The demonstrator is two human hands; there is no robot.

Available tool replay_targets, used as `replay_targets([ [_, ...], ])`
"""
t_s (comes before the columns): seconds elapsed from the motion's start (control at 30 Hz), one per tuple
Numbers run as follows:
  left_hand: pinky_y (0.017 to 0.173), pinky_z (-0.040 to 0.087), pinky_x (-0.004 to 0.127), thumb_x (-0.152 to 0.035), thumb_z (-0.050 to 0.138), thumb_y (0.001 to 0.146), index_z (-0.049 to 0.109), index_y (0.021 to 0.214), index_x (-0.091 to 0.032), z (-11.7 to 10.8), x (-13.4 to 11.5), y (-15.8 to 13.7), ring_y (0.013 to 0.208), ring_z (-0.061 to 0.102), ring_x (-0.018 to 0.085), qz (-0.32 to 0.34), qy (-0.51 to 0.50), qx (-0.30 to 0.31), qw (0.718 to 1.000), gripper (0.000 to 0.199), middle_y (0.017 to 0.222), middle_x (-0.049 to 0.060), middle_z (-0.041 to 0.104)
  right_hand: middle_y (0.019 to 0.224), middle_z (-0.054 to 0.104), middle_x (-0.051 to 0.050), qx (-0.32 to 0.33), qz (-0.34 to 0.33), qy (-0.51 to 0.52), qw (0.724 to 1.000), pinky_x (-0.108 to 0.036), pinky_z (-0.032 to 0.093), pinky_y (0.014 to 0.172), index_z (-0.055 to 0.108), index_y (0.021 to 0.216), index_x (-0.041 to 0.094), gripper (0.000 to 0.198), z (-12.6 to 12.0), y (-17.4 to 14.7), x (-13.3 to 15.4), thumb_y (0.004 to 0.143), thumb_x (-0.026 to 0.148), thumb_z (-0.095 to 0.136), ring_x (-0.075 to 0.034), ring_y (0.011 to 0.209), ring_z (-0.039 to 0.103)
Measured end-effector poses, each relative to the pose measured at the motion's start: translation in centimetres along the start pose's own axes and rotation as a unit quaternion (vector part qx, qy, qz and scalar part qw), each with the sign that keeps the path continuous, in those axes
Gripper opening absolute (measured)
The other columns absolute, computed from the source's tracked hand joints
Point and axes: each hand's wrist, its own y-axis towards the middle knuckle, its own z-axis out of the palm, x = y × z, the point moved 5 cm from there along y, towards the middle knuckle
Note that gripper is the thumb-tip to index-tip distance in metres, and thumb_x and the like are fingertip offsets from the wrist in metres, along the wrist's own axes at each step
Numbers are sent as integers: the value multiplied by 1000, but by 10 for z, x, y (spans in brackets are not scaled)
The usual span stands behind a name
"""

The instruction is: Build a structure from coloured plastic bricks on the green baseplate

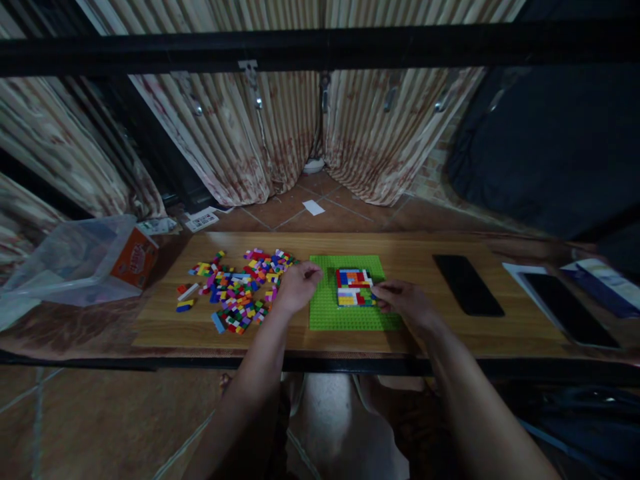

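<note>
A green studded baseplate lies on the wooden board in front of me. On it sits a low, roughly square build of coloured toy bricks in red, white, blue, yellow and green. My right hand is at the build's right edge, thumb and fingers pinched together; anything between the fingertips is too small to make out. Over the baseplate's left edge hovers my left hand, its fingers also pinched, and their contents cannot be made out. A spread pile of loose bricks lies just left of that hand.
A black phone-like slab lies right of the baseplate, and another dark slab sits farther right on white paper. At far left stands a clear plastic bin with an orange label. Curtains hang beyond the wooden board.
</note>
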Motion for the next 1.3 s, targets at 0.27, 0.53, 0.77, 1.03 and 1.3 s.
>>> replay_targets([
  [0.27, 57, 41, 21, -28, 58, 73, 66, 73, -15, -45, 5, 6, 59, 54, 11, -27, -57, -123, 990, 15, 65, 0, 62, 56, 58, 2, -118, -145, 60, 981, -21, 41, 46, 64, 66, 17, 27, -2, -8, 28, 64, 42, 73, -9, 47, 49],
  [0.53, 49, 37, 19, -30, 58, 75, 62, 69, -14, -88, -1, -6, 48, 48, 8, -42, -148, -322, 934, 18, 56, -3, 58, 72, 66, -1, 0, -268, -96, 959, -27, 46, 62, 67, 81, 19, 24, 79, -41, 39, 81, 41, 58, -15, 65, 59],
  [0.77, 48, 37, 19, -27, 58, 75, 61, 68, -14, -99, -1, -13, 49, 49, 8, -50, -198, -349, 914, 16, 57, -2, 59, 87, 67, -4, 110, -363, -251, 891, -28, 46, 72, 66, 91, 20, 19, 150, -61, 34, 87, 23, 48, -17, 79, 63],
  [1.03, 52, 39, 19, -25, 59, 74, 62, 69, -13, -105, 9, -14, 51, 50, 8, -58, -245, -330, 910, 13, 59, -2, 59, 96, 66, -7, 92, -319, -349, 876, -31, 47, 73, 61, 111, 19, 28, 201, -42, 29, 87, 27, 50, -20, 83, 63],
  [1.3, 55, 41, 19, -24, 59, 73, 64, 74, -14, -106, 19, -13, 55, 52, 8, -106, -238, -279, 924, 11, 61, -2, 60, 102, 64, -8, 80, -304, -435, 844, -31, 45, 68, 61, 112, 22, 29, 216, -31, 31, 86, 30, 52, -21, 82, 62],
])
